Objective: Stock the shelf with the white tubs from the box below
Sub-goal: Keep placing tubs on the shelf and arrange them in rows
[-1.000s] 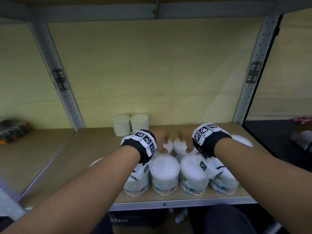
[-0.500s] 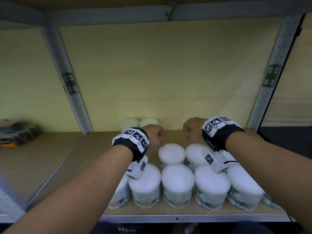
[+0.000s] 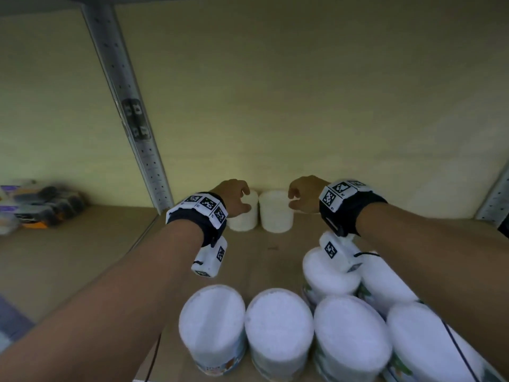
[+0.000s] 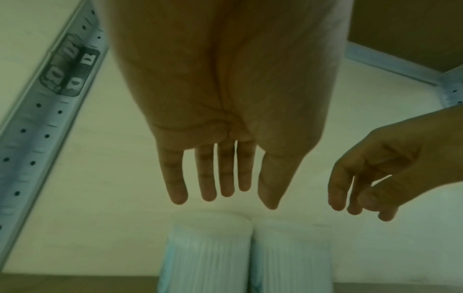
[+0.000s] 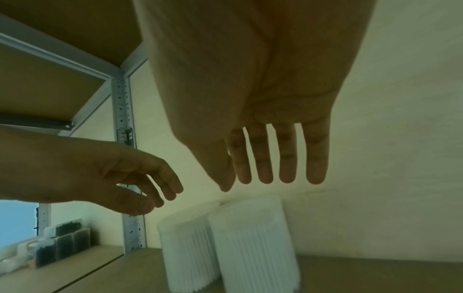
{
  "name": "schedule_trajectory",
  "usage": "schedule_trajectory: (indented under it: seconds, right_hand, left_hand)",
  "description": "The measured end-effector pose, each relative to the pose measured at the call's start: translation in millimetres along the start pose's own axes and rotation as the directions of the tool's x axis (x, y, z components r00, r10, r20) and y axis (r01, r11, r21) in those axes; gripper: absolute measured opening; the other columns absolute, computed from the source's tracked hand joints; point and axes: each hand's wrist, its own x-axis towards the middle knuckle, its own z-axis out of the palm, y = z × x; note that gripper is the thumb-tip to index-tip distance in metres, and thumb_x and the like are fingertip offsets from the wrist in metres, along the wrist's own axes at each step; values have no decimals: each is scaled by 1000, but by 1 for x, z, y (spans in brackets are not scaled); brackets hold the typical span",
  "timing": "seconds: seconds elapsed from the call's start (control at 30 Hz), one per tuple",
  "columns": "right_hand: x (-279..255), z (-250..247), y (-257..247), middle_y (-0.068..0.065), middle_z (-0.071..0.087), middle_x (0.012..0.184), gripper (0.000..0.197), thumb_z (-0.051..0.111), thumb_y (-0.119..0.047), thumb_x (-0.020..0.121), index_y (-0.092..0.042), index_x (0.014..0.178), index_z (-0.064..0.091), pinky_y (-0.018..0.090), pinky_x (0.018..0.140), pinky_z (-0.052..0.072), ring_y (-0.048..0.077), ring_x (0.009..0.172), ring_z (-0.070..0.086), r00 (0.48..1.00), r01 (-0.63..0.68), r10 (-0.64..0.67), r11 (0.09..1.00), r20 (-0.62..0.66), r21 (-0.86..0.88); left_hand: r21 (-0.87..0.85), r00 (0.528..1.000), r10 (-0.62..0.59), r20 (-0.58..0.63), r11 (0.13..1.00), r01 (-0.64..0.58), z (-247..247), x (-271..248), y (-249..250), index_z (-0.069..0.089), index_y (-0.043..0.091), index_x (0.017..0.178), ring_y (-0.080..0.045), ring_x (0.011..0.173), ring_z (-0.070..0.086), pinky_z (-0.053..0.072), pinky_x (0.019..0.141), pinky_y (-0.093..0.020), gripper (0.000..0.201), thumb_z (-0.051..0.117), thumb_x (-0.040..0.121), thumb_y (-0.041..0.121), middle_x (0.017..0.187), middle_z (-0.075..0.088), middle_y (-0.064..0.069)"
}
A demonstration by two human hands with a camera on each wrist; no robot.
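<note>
Two ribbed white tubs stand side by side against the back panel, the left one (image 3: 243, 220) touching the right one (image 3: 275, 213). My left hand (image 3: 243, 201) hovers at the left tub's top edge. My right hand (image 3: 293, 199) hovers at the right tub's top edge. In the left wrist view my left hand (image 4: 220, 198) has straight fingers just above the tubs (image 4: 208, 253), holding nothing. The right wrist view shows my right hand (image 5: 270, 182) the same way above the pair (image 5: 255, 243). Several white-lidded tubs (image 3: 278, 326) stand in rows near the shelf's front edge.
The wooden shelf board (image 3: 275, 252) has bare room between the back pair and the front rows. A perforated metal upright (image 3: 129, 117) divides off the left bay, where dark packaged goods (image 3: 41, 205) lie. Another upright (image 3: 495, 199) stands at the far right.
Both hands have left the front tubs, risen and reached to the back pair, with the fingers now straightened. The head camera has moved closer and tilted down.
</note>
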Motion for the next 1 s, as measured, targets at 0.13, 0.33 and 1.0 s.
schedule_trajectory:
  seconds: [0.13,0.33,1.0]
  right_hand:
    - [31,3,-11,12,55,131,45,54,-34,94,-4,126,56,33,95,45,28,116,56,1000,4,-4,999,11,-42]
    - [64,5,-19,21,51,139,69,55,-48,90,3,135,50,41,105,43,34,127,51,984,2,25,988,174,-154]
    - [72,8,-23,12,45,140,62,68,-33,85,-4,134,44,31,99,42,29,125,50,986,33,5,975,168,-219]
  left_hand:
    - [5,1000,-14,-9,1000,14,3,20,-20,44,11,135,-26,126,47,39,102,-33,51,60,91,30,140,44,-10]
    - [36,999,-23,27,999,22,15,41,-38,41,18,141,-25,136,37,33,108,-34,55,55,93,41,149,35,-5]
    - [32,999,28,-20,999,-28,22,55,-44,53,15,127,-27,125,47,39,100,-34,45,63,88,34,139,46,-8]
